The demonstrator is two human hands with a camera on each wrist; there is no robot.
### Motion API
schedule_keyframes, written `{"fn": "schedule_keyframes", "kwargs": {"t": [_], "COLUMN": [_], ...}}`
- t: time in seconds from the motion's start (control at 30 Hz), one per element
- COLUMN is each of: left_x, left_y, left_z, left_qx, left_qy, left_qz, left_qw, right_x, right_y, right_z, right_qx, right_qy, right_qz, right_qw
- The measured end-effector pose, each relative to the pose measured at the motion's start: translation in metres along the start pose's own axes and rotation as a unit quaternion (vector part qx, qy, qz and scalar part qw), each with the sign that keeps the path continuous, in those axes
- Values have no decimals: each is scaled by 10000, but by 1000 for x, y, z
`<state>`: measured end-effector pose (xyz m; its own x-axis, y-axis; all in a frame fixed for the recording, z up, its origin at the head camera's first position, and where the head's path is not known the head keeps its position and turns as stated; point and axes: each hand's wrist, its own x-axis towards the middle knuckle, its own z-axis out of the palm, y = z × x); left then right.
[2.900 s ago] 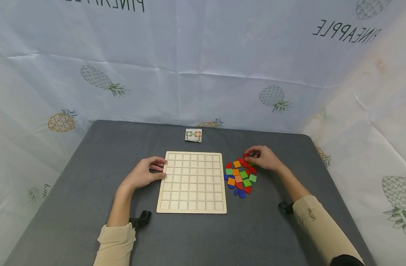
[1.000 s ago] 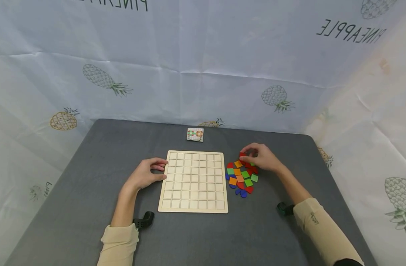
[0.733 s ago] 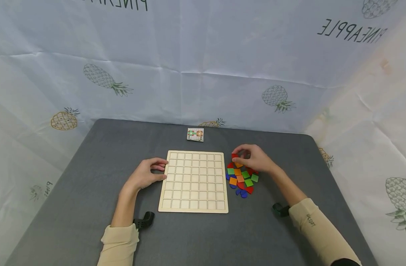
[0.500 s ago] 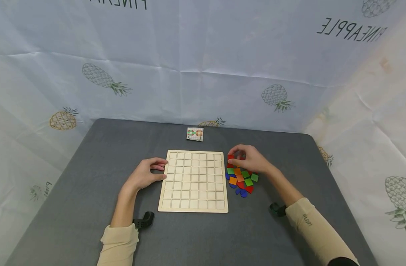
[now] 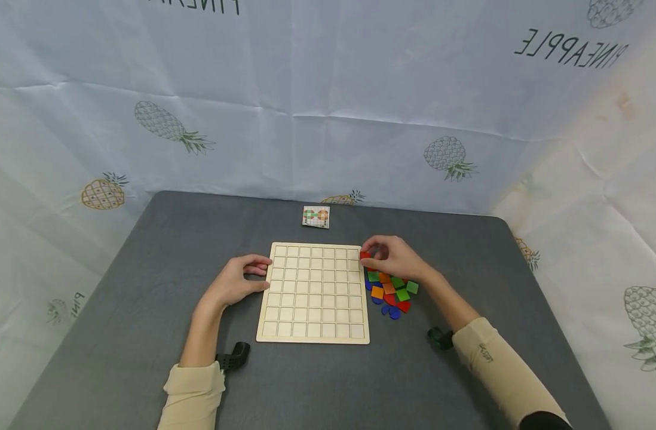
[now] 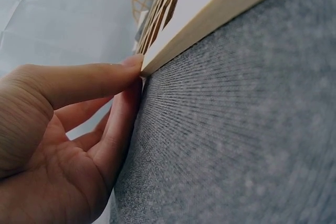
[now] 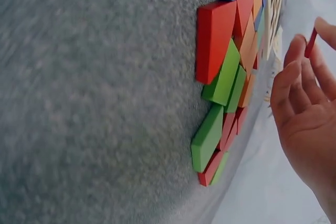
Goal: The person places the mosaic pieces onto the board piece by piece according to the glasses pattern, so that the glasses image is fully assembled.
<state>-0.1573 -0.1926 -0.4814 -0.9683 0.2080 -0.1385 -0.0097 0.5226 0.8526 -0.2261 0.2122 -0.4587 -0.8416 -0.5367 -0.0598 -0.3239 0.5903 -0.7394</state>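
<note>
A square wooden board point(image 5: 313, 292) with a grid of shallow cells lies on the table. My left hand point(image 5: 239, 279) rests against its left edge; thumb and index fingertip touch the rim a little apart. In the left wrist view, the thumb point(image 6: 94, 80) meets the board's pale side point(image 6: 210, 17). My right hand point(image 5: 395, 257) pinches a small red tile point(image 5: 364, 255) between thumb and fingers at the board's upper right corner. The right wrist view shows this red tile point(image 7: 311, 43) edge-on, raised from the pile. Beneath and before that hand lie green tiles point(image 5: 402, 294), orange tiles point(image 5: 377, 292) and blue tiles point(image 5: 395, 313).
Behind the board lies a small pattern card point(image 5: 316, 217) printed with a coloured grid. The grey cloth-covered table point(image 5: 210, 227) ends at a hanging pineapple-print curtain point(image 5: 306, 149). Each wrist carries a black camera mount point(image 5: 234, 356).
My right hand has gone from the far side of the tile pile leftward to the board's corner, carrying the red tile. The left hand and the board stay put.
</note>
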Motion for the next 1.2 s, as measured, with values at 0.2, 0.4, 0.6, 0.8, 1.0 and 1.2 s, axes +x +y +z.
{"fn": "schedule_keyframes", "kwargs": {"t": [0.2, 0.4, 0.6, 0.8, 1.0, 1.2], "left_x": [-1, -2, -2, -1, -1, 0], "left_y": [0, 0, 0, -2, 0, 1], "left_z": [0, 1, 0, 0, -1, 0], "left_qx": [8, 1, 12, 13, 6, -1], "left_qy": [-17, -10, 3, 23, 20, 19], "left_qz": [-35, 37, 38, -27, -40, 29], "left_qw": [10000, 10000, 10000, 10000, 10000, 10000], "right_x": [5, 11, 13, 16, 16, 17], "right_y": [5, 10, 8, 3, 0, 2], "right_z": [6, 11, 11, 10, 8, 9], "right_qx": [154, 269, 418, 421, 461, 304], "right_qy": [-123, -254, -485, -552, -485, -441], "right_qz": [97, 60, -75, -84, -84, -135], "right_qw": [9998, 9993, 9979, 9976, 9977, 9985]}}
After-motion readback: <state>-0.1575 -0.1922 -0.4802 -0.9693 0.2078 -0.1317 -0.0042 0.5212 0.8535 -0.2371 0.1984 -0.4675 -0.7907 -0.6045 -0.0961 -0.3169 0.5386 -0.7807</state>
